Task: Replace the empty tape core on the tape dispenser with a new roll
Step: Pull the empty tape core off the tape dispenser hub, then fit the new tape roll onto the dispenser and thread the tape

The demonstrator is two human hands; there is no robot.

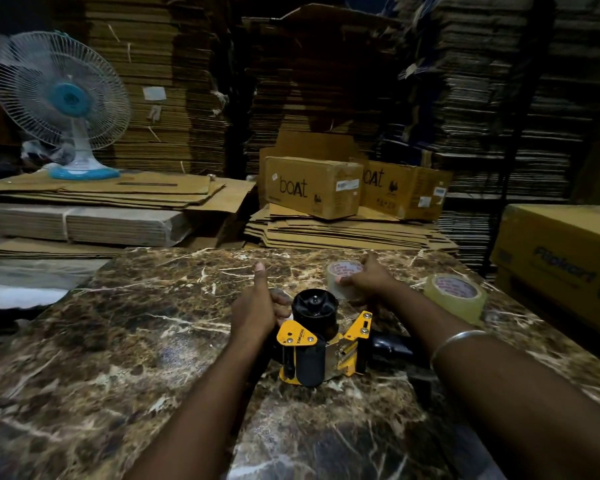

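Fingers of the right hand (369,280) curl round a clear tape roll (343,278) with a red-printed core, just behind the yellow-and-black tape dispenser (322,344) on the marble table (118,341); its black hub stands bare. Left hand (257,308) grips the dispenser's far side, thumb raised.

Tape dispenser (321,344) on counter (135,341), centre. Left hand (255,311) against its left side. Tape roll (343,280) behind dispenser, in right hand (369,280). Second tape roll (456,297) right of it, on counter. Fan (61,102) far left, on flattened cardboard (118,195). Two boxes (314,187) behind counter.
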